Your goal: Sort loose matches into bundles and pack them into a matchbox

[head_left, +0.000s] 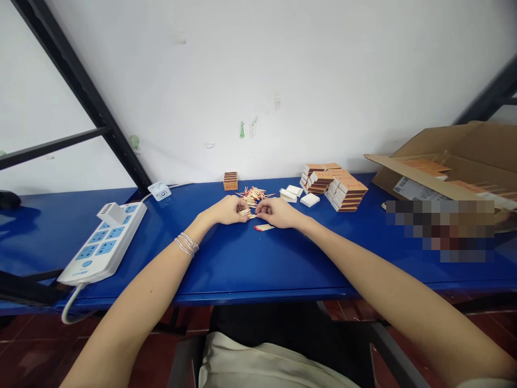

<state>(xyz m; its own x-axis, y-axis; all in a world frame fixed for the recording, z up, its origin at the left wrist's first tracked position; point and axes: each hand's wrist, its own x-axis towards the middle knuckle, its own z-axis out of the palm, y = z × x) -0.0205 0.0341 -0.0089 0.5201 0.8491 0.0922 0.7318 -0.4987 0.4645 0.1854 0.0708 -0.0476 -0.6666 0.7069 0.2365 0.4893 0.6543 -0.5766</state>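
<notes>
My left hand (230, 210) is closed on a small bunch of matches (244, 212), their pale sticks poking out toward the right. Facing it, my right hand (278, 212) has its thumb and fingers pinched at the tips of the sticks, seemingly on a match; the fingers partly cover it. Just behind both hands lies a loose heap of red-tipped matches (253, 195). A small row of matches (264, 228), red heads to the left, rests on the table in front of my right hand.
Small white trays (309, 200) lie right of the heap, before stacked matchboxes (343, 188). More matchboxes (230, 181) stand behind my left hand. A cardboard box (420, 180) sits at right, a power strip (107, 242) at left on the blue table (242, 269). A wall rises behind.
</notes>
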